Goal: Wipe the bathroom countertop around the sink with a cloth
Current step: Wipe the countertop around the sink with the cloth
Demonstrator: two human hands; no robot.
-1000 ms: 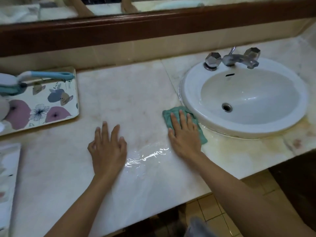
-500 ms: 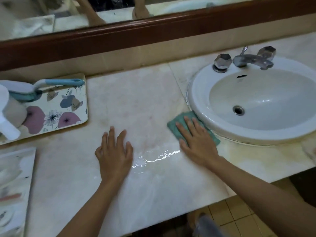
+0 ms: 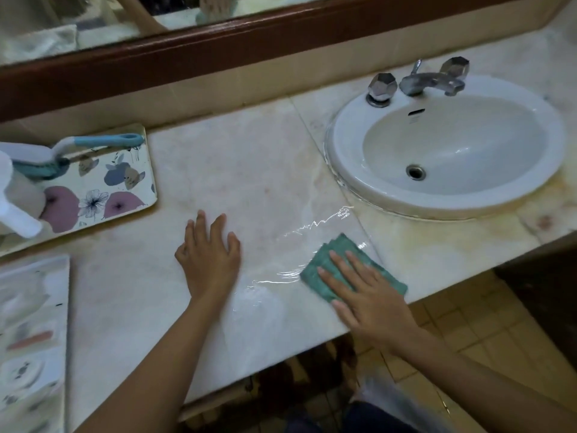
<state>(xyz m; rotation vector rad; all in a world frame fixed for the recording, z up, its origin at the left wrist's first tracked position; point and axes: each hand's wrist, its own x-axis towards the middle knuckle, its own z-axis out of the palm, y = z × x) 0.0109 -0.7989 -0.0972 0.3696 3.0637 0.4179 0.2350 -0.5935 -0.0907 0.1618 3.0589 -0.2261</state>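
Note:
A folded green cloth point(image 3: 342, 251) lies flat on the pale marble countertop point(image 3: 249, 170), near its front edge and left of the white oval sink point(image 3: 343, 142). My right hand point(image 3: 368, 295) presses down on the cloth with straight, spread fingers. A wet, shiny streak runs across the marble from the cloth toward the sink rim. My left hand point(image 3: 210, 257) rests flat on the bare countertop to the left of the cloth, fingers straight and holding nothing.
A flowered tray point(image 3: 125, 182) at the left carries a blue-handled brush point(image 3: 93, 142) and a white bottle point(image 3: 15, 210). Another tray point(image 3: 34, 323) sits at the front left. Chrome taps point(image 3: 418, 81) stand behind the sink. A wooden-framed mirror point(image 3: 218, 48) backs the counter.
My right hand has slid the cloth away from the sink rim, toward the front edge of the counter. A longer wet streak shows. My left hand stays flat in place.

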